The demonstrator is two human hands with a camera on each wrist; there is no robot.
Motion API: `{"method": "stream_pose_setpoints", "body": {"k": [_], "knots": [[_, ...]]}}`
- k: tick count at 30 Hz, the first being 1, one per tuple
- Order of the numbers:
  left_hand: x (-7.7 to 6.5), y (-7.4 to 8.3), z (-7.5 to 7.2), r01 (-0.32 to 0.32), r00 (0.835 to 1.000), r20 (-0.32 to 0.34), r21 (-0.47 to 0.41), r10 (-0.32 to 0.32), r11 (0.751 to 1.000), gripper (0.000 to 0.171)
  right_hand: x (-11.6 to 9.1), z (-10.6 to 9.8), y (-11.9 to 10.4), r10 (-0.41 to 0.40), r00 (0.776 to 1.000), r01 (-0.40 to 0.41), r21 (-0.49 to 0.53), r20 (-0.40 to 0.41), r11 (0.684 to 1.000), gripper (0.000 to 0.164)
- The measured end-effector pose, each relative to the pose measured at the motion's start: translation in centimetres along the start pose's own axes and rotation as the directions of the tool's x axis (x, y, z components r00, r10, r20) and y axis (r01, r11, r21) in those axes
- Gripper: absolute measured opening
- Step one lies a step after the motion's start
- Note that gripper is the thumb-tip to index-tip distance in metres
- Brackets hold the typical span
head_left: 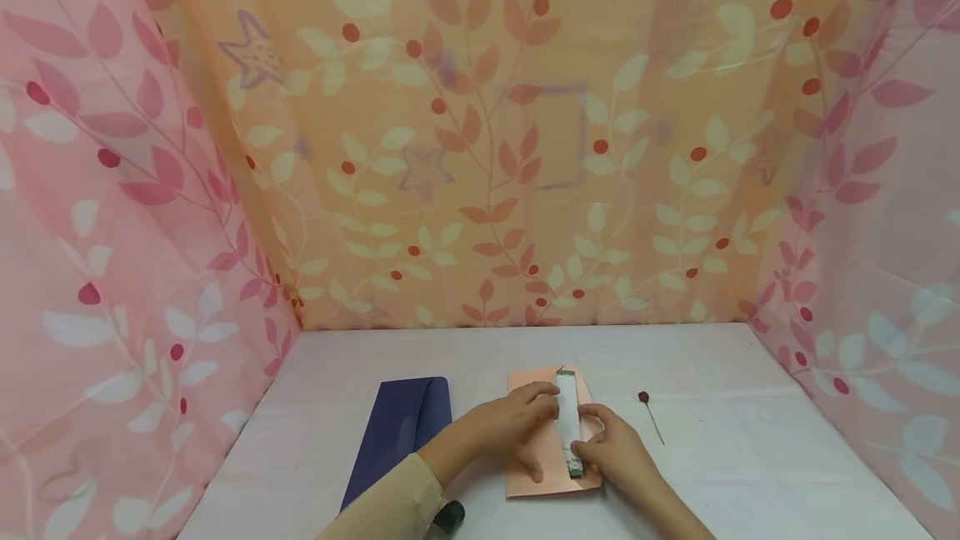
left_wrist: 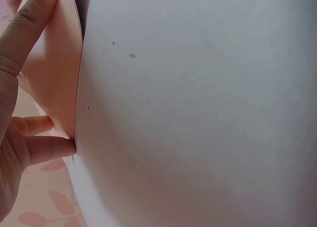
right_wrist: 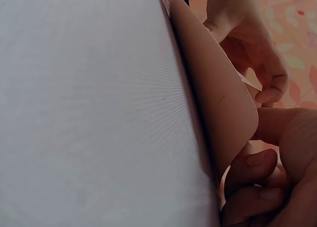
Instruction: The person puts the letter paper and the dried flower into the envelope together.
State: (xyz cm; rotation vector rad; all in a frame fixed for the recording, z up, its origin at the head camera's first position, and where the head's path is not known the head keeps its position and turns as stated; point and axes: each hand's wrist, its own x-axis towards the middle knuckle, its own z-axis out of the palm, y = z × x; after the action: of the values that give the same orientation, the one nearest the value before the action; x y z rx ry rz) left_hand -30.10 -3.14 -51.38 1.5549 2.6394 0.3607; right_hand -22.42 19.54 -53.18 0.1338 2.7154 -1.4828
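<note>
Left hand, fingers spread, touches the peach envelope; right hand bends at the white strip, can't tell if pinching.
On the white table, the envelope looks light and bendy; hold its edges softly.

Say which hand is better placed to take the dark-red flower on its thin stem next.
Likely the right hand: it is nearer the flower, while the left hand rests on the rectangular peach paper envelope.
</note>
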Motion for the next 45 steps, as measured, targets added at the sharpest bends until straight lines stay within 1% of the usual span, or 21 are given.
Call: {"method": "stream_pose_setpoints", "body": {"k": [7, 11, 18, 22, 34, 41, 45], "knots": [[0.0, 0.1, 0.0, 0.026, 1.000, 0.008, -0.006, -0.026, 1.000, 0.088, 0.0, 0.0, 0.0, -0.014, 0.999, 0.013, 0.007, 0.050, 1.000, 0.068], [0.0, 0.1, 0.0, 0.027, 1.000, 0.000, -0.007, -0.027, 1.000, 0.087, 0.3, 0.2, -0.2, -0.021, 0.997, 0.020, 0.017, 0.067, 1.000, 0.069], [0.0, 0.1, 0.0, 0.014, 1.000, -0.008, -0.009, -0.014, 1.000, 0.087, 0.8, 0.1, -0.3, -0.035, 0.999, 0.035, 0.020, 0.035, 0.999, 0.064], [0.0, 0.1, -0.1, 0.002, 1.000, -0.013, -0.012, -0.002, 1.000, 0.087, 1.5, -0.2, -0.4, -0.054, 0.998, 0.053, 0.026, 0.029, 0.998, 0.065], [0.1, -0.1, -0.3, -0.015, 1.000, -0.011, -0.010, 0.015, 1.000, 0.086, 2.9, -0.8, -0.2, -0.108, 0.984, 0.098, 0.077, 0.140, 0.992, 0.068], [0.1, -0.2, -0.2, -0.039, 0.999, -0.015, -0.023, 0.039, 0.999, 0.086, 3.2, -0.5, -0.4, -0.104, 0.977, 0.083, 0.123, 0.184, 0.989, 0.071], [0.0, -0.2, -0.2, -0.033, 0.999, -0.015, -0.022, 0.032, 0.999, 0.086, 3.4, -0.3, -0.2, -0.118, 0.971, 0.089, 0.142, 0.207, 0.986, 0.072]]}}
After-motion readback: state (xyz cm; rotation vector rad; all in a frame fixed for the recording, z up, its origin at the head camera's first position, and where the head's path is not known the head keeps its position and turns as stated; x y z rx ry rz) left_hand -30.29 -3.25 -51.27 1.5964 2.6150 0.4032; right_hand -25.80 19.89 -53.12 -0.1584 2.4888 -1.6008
